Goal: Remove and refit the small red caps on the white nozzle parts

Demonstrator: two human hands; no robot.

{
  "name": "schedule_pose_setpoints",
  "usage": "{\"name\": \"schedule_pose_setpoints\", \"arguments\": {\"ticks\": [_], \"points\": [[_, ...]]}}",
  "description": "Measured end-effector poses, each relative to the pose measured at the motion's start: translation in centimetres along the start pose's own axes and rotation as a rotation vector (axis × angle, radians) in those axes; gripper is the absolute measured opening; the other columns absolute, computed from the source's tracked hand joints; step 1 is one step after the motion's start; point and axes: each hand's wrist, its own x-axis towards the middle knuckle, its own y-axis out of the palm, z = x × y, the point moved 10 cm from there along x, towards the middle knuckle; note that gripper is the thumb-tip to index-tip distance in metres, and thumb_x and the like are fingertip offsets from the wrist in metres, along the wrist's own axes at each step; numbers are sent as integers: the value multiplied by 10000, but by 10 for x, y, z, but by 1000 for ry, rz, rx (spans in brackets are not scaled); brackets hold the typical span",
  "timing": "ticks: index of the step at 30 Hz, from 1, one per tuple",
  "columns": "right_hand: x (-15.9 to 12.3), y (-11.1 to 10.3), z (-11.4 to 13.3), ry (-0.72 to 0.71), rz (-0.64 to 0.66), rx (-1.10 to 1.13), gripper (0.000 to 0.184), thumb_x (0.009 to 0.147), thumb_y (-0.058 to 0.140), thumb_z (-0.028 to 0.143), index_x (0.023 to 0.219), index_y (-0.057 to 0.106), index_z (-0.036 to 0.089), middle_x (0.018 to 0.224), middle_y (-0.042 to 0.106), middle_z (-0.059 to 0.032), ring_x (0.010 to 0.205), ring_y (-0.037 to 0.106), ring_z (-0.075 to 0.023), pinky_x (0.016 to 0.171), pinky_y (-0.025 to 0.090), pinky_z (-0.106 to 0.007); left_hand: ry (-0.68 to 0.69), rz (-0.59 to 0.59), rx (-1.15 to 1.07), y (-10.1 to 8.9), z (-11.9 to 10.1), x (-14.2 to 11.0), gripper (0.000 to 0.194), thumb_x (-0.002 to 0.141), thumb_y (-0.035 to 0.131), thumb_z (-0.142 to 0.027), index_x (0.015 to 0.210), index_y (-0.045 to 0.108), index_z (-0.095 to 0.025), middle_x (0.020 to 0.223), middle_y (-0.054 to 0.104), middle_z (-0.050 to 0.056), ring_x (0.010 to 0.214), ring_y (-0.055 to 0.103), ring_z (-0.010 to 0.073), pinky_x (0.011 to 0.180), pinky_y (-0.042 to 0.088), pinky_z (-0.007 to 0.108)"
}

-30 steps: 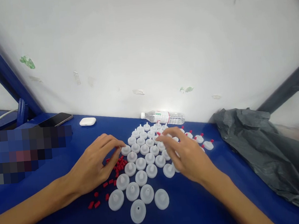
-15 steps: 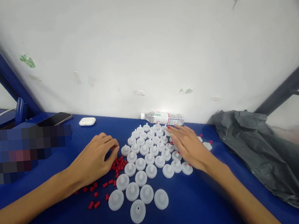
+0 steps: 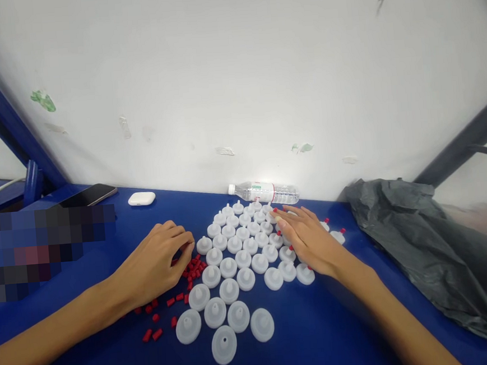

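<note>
Many white plastic discs (image 3: 245,279) with short nozzles cover the middle of the blue table, nozzles up. My left hand (image 3: 161,259) rests at their left side, over a pile of small red caps (image 3: 194,269). Its thumb and index finger are bent together; anything between them is hidden. Lying across the discs at the back right is my right hand (image 3: 309,236), fingers stretched out and palm down. A red cap (image 3: 275,210) shows right at its index finger. Red tips also show on several discs around and beyond this hand, and it partly covers some discs.
A clear bottle (image 3: 265,192) lies along the wall behind the discs. At the back left are a white earbud case (image 3: 142,199) and a phone (image 3: 90,195). A dark plastic bag (image 3: 425,247) drapes over the right side. Loose red caps (image 3: 157,334) lie at the front left.
My right hand has moved a little right and back, flattening from a pinch near a red cap into stretched fingers. My left hand has drawn slightly left, away from the nearest disc.
</note>
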Motion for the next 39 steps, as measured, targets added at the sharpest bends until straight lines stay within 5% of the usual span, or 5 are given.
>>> {"name": "schedule_pose_setpoints", "arguments": {"ticks": [15, 22, 28, 33, 39], "points": [[0, -9, 2, -24, -29, -68, 509, 1061, 211, 423, 1350, 596, 258, 1372, 620, -39, 1378, 435, -313, 1137, 268, -625, 26, 27, -13, -1, -6, -1, 202, 926, 438, -220, 752, 541, -209, 707, 599, 23, 712, 504, 205, 678, 364, 358], [-1, -43, 13, -66, -182, -118, 394, 1036, 359, 382, 1033, 713, 209, 945, 735, -79, 945, 647, -260, 927, 446, -451, 45, 22, 10, -1, -10, -2, 223, 928, 421, -204, 717, 493, -214, 699, 593, 23, 686, 482, 203, 666, 337, 359], [-10, -45, 15, 59, 68, 78, 376, 978, 486, 482, 812, 730, 250, 611, 674, 0, 548, 605, -169, 609, 443, -319, 20, 65, 8, 6, -6, -3, 207, 946, 421, -219, 763, 518, -208, 745, 608, 23, 726, 501, 206, 698, 347, 360], [-19, -29, 15, 127, 330, 377, 246, 850, 676, 486, 835, 774, 260, 703, 731, 7, 578, 638, -154, 533, 439, -260, 16, 65, 0, 6, -8, -2, 205, 948, 442, -245, 770, 537, -210, 721, 595, 14, 714, 507, 202, 700, 360, 353], [-21, -13, 15, 116, 440, 410, 154, 799, 736, 400, 803, 783, 253, 712, 732, 6, 615, 615, -146, 501, 389, -238, 23, 56, -5, 8, -6, -1, 222, 969, 428, -269, 817, 577, -204, 751, 607, 20, 736, 512, 199, 718, 361, 352]]}}
